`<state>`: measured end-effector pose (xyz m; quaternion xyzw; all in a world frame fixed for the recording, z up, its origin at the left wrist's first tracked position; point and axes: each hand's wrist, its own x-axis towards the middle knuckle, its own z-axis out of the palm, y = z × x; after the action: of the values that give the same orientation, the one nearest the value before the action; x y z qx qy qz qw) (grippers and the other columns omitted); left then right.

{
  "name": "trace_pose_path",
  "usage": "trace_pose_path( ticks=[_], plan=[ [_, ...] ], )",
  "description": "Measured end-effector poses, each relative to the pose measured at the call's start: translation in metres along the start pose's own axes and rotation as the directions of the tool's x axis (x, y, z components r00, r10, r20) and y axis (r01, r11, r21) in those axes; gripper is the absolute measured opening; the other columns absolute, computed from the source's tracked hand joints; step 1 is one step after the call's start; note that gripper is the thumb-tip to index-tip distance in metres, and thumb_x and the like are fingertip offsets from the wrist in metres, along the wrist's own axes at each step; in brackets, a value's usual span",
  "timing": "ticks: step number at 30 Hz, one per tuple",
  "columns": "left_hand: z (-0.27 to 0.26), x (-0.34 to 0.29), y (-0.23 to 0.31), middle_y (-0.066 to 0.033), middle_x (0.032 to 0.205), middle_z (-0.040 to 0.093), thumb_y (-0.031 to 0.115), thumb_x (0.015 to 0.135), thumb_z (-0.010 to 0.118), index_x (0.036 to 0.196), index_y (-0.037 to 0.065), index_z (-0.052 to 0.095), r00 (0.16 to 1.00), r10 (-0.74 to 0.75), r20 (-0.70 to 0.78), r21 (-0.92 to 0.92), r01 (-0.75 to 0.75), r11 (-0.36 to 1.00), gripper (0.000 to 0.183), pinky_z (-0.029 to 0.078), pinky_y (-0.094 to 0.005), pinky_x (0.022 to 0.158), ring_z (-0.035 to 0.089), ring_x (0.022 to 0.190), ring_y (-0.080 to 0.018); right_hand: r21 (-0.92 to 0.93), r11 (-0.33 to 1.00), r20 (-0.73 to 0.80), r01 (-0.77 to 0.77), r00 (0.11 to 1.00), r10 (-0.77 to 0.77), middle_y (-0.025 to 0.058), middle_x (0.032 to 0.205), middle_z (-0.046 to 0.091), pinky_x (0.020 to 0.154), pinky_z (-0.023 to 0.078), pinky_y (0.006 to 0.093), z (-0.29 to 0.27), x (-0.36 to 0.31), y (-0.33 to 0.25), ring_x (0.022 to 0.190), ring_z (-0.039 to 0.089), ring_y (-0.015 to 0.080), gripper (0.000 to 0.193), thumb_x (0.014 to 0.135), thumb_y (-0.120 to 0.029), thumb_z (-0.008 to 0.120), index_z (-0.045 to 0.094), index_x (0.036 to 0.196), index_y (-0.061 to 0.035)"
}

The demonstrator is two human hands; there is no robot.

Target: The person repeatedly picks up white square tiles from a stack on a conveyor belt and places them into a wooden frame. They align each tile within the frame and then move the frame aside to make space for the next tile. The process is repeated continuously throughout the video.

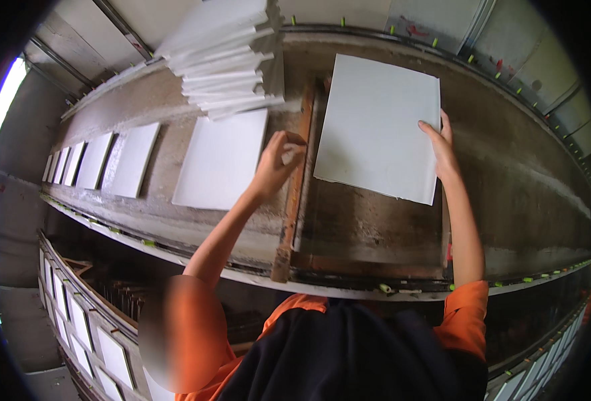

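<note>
My right hand (441,146) grips a white rectangular panel (379,127) by its right edge, the thumb on its face and the fingers behind. The panel is tilted a little over a brown, stained worktop (516,160). My left hand (282,166) is closed in a pinch beside a narrow rust-brown bar (297,194), apart from the panel. Whether anything small is between its fingertips I cannot make out. Just left of it, another white panel (218,164) lies flat on the worktop.
A tall, uneven stack of white panels (232,67) stands behind the flat one. Further left, several white panels (135,160) lie in a row. Small yellow-green pegs (385,289) line the worktop's edges. Lower left, more white panels (113,357) rest on a rack.
</note>
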<state>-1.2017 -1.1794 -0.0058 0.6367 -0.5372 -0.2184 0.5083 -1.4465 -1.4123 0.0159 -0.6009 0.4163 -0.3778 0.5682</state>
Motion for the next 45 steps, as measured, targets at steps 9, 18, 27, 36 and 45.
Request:
trace_pose_path(
  ticks=[9,18,27,36,45],
  plan=[
    [0.058,-0.025,-0.03,-0.0119,0.123,0.043,0.009,0.084,0.053,0.121,0.006,0.045,0.993,0.114,0.028,0.687,-0.102,0.72,0.038,0.029,-0.0463,0.104,0.031,0.124,-0.0328,-0.092,0.989,0.115,-0.115,0.985,0.125,0.0178,0.122,0.049,0.093,0.039,0.0346,-0.02,0.002,0.084,0.111,0.049,0.0234,0.079,0.075,-0.018,0.067,0.024,0.139,-0.0015],
    [0.077,-0.031,-0.04,-0.0127,0.122,0.045,0.021,0.081,0.059,0.124,0.002,0.044,0.985,0.172,-0.003,0.802,-0.101,0.589,0.05,0.024,-0.0477,0.104,0.029,0.126,-0.031,-0.159,0.973,0.1,-0.166,0.978,0.183,0.0168,0.117,0.053,0.092,0.04,0.0337,-0.009,-0.011,0.103,0.107,0.052,0.0229,0.073,0.073,-0.014,0.066,0.03,0.135,0.0001],
    [0.078,-0.032,-0.032,-0.0134,0.119,0.049,0.027,0.077,0.064,0.116,0.002,0.054,0.995,0.093,0.041,0.842,-0.084,0.533,0.047,0.028,-0.0491,0.101,0.029,0.125,-0.0318,-0.18,0.973,0.079,-0.143,0.984,0.159,0.0169,0.117,0.053,0.091,0.041,0.034,-0.009,-0.018,0.109,0.105,0.053,0.0232,0.073,0.073,-0.015,0.067,0.031,0.134,0.0026],
    [0.075,-0.034,-0.038,-0.0141,0.114,0.049,0.03,0.076,0.066,0.109,0.007,0.057,0.988,0.138,0.072,0.814,-0.138,0.564,0.041,0.025,-0.0574,0.101,0.026,0.127,-0.0336,-0.254,0.96,0.1,-0.119,0.984,0.149,0.0185,0.123,0.05,0.094,0.039,0.0341,-0.009,-0.013,0.118,0.11,0.051,0.0243,0.077,0.074,-0.019,0.067,0.027,0.137,0.0013],
    [0.083,-0.028,-0.025,-0.0187,0.129,0.041,0.021,0.083,0.053,0.12,-0.004,0.047,0.913,0.194,0.358,0.907,-0.389,0.162,0.045,0.023,-0.0536,0.106,0.025,0.131,-0.0322,-0.519,0.854,0.044,0.022,0.999,0.001,0.0256,0.125,0.048,0.095,0.04,0.0376,-0.005,-0.02,0.117,0.113,0.05,0.0342,0.076,0.076,-0.027,0.066,0.028,0.136,0.0018]
  ],
)
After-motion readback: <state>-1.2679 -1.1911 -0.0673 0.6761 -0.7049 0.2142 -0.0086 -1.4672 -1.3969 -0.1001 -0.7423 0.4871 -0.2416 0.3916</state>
